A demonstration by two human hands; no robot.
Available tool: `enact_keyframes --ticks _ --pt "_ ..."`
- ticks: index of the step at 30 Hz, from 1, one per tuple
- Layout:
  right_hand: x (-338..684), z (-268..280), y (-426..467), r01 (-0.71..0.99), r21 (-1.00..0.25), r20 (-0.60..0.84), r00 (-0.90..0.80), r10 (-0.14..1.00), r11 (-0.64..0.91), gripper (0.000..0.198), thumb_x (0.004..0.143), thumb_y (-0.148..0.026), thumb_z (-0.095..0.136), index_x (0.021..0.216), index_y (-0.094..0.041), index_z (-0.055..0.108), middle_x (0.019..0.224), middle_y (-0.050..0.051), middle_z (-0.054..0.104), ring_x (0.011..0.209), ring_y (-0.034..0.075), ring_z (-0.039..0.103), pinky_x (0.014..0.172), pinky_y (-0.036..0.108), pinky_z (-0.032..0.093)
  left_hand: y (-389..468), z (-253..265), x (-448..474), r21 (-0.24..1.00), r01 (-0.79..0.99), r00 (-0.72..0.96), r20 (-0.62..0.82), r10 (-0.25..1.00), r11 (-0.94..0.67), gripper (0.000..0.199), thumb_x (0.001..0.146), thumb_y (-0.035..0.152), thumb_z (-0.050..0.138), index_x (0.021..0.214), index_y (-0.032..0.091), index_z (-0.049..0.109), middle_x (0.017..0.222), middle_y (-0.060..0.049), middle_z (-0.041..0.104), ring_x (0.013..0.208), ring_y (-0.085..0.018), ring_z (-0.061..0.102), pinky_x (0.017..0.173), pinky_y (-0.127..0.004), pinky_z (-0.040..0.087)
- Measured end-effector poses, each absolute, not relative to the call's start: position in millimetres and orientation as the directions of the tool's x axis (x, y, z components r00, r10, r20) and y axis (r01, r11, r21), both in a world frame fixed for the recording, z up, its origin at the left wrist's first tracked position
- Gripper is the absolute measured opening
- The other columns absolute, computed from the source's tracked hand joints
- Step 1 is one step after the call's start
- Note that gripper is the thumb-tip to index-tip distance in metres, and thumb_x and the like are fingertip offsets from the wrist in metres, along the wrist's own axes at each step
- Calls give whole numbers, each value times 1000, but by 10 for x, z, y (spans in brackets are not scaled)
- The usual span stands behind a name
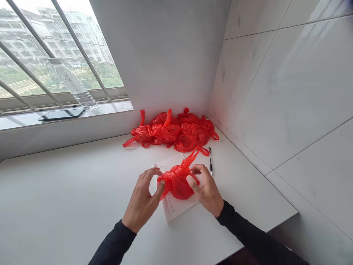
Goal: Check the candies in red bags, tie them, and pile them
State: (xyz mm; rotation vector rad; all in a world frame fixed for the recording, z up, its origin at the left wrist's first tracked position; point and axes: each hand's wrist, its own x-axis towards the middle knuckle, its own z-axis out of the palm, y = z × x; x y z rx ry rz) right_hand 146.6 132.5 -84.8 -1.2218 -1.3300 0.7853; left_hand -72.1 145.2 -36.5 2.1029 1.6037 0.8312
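A knotted red plastic bag (pixel 182 186) with a rounded bulge rests over an open notebook (pixel 176 209). At the bag's left side, my left hand (pixel 145 193) has its thumb and index finger curved about the gathered plastic. My right hand (pixel 206 187) grips the right side between thumb and bent fingers. One loose end of the bag sticks up toward the back right. What the bag contains is hidden. Small writing shows on the page below it.
Several tied red bags (pixel 168 130) are heaped against the back wall. A pen (pixel 211 163) lies right of the notebook on the white table (pixel 68 195). On the windowsill stand a clear water bottle (pixel 75 86) and a flat dark device (pixel 62 114). A tiled wall (pixel 275 92) borders the right.
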Motion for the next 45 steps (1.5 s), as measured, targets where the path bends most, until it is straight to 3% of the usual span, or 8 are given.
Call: enact_keyframes --ticks 6,11,18,24,27,33,39,45 --pt "1322 -763 1337 384 -850 349 -100 932 360 6 96 -29 59 99 -25 62 95 2 66 92 23 60 93 42 45 1467 -423 -736 573 752 275 178 945 -326 23 93 38 51 77 26 63 77 -2 68 78 -24 61 78 -40 51" --pt "1596 -748 1295 248 -938 264 51 963 244 18 101 -38 52 96 -22 59 89 3 63 84 21 59 80 34 48 1536 -286 -1005 579 792 105 186 977 -195 26 92 40 49 73 25 59 74 -1 66 65 -21 58 61 -35 47" --pt "1715 -657 1162 342 -922 198 16 980 180 30 95 -50 63 112 -25 60 91 1 58 87 21 58 84 34 49 1410 -262 -861 584 727 247 267 932 -360 40 90 38 56 130 32 61 130 -6 65 121 -29 57 92 -42 52" --pt "1692 -567 1114 317 -924 240 46 970 214 24 102 -44 52 93 -23 59 83 1 57 76 19 53 72 31 46 1427 -281 -837 577 709 256 325 910 -406 22 94 39 55 80 26 68 79 -2 70 78 -23 62 74 -37 50" --pt "1811 -598 1103 189 -966 212 174 962 178 23 103 -44 48 96 -23 53 81 0 53 73 18 51 68 30 44 1431 -252 -958 630 723 35 376 926 -283 25 97 43 51 93 25 66 93 -5 72 79 -23 65 58 -32 46" --pt "1852 -500 961 206 -971 132 41 990 121 38 98 -44 61 128 -26 48 94 0 57 85 18 55 85 34 46 1266 -186 -760 574 727 134 420 897 -377 60 90 44 64 146 29 45 114 -7 66 104 -26 63 86 -42 51" --pt "1875 -396 882 198 -971 138 11 990 133 18 103 -41 55 100 -23 57 85 -1 55 76 15 52 69 28 45 1228 -148 -698 636 685 95 405 909 -355 18 93 37 62 82 23 63 74 1 59 70 -17 54 68 -32 46" --pt "2011 -351 827 176 -946 300 154 941 273 25 99 -23 57 122 -28 51 121 4 55 110 20 55 91 35 49 1105 -31 -739 654 642 -50 556 829 -400 6 91 23 63 86 25 66 76 2 47 69 -14 44 57 -26 37"
